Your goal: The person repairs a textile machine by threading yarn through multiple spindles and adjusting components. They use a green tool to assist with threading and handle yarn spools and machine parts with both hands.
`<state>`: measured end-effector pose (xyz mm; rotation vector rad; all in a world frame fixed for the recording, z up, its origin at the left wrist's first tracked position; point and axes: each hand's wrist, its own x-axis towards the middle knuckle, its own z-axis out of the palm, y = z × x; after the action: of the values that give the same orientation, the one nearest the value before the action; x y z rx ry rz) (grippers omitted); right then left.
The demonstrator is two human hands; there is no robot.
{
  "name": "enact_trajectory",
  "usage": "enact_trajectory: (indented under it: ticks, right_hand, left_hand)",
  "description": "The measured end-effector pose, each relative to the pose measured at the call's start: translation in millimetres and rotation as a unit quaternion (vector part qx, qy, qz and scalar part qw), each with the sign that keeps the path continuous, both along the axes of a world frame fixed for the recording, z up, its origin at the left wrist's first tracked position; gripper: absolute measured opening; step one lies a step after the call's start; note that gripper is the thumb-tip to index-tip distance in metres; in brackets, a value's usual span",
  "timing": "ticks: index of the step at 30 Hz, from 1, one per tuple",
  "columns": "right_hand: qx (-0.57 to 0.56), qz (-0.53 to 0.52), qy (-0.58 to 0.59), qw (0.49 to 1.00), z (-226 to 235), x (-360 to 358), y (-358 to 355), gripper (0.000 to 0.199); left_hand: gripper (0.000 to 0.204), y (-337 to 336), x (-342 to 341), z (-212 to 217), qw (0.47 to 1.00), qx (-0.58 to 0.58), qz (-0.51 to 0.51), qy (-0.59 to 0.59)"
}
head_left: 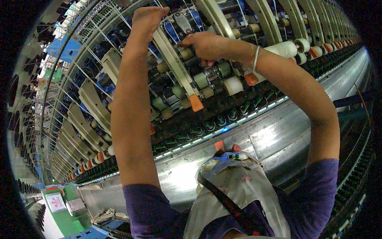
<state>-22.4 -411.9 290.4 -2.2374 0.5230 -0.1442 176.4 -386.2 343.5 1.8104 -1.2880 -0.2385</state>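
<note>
Far left, a long row of grey pivoting weighting arms (89, 101) curves away along the spinning frame. The left hand (145, 20) is raised highest, its fingers curled over the upper end of one grey arm (173, 59) and gripping it. That arm's long axis slopes down and to the right, ending in an orange tip (195, 102) that points back toward the person.

Just right of it, the right hand (205, 44) is closed around the small rollers (187, 53) beside the same arm, fingers pinched in among them; exactly what they grip is hidden. The right hand is therefore the nearer one to the rollers, which lie directly ahead of it and below the left hand.

Further right, cream bobbins (284, 48) of yarn sit in line. Below, a shiny metal panel (278, 139) runs across, and a grey apron (238, 187) hangs at the person's chest.
</note>
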Motion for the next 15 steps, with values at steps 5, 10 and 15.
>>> enact_trajectory:
  ticks: [5, 10, 15]
  right_hand:
    - [0.07, -0.021, 0.011, 0.997, 5, -6, 4, 0.069]
    - [0.162, -0.045, -0.128, 0.977, -1, -9, 1, 0.057]
    - [0.198, -0.017, -0.115, 0.973, -3, -8, -3, 0.058]
  left_hand:
    - [0.034, 1, 7, -5, 0.993, 0.012, -0.004, -0.115]
    - [0.037, -5, 21, -6, 0.962, 0.03, -0.002, -0.272]
    - [0.035, -6, 25, -13, 0.988, 0.023, -0.011, -0.155]
